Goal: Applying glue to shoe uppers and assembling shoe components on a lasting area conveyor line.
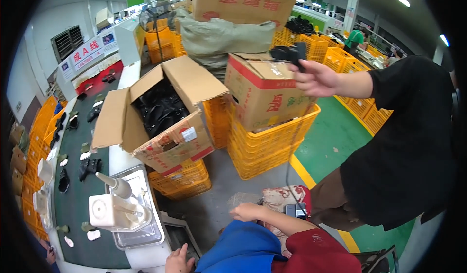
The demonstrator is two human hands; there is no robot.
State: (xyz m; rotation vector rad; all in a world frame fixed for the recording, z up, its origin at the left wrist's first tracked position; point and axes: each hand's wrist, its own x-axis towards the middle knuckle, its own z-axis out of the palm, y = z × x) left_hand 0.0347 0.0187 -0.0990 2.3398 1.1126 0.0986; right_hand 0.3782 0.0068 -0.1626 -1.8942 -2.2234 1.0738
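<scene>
My left hand [179, 260] is at the bottom edge beside the blue apron [238, 246] over my lap, fingers apart and holding nothing. My right hand [245, 211] rests at the apron's far edge, its fingers loosely bent with nothing visible in them. Just beyond it is a clear plastic piece [243, 200]. To the right of that hand, a small grey device with a screen [295, 210] sits on a red-and-white patterned cloth [282, 197]. A standing person in a black shirt [404, 151] holds up a black device [292, 54] with a cable hanging down.
On the left runs a green conveyor [85, 214] with black shoes [90, 167]. A metal tray [138, 239] beside it carries a white container [104, 212] and a bottle [116, 185]. Ahead are an open carton [170, 144] of black items and stacked yellow crates [262, 151].
</scene>
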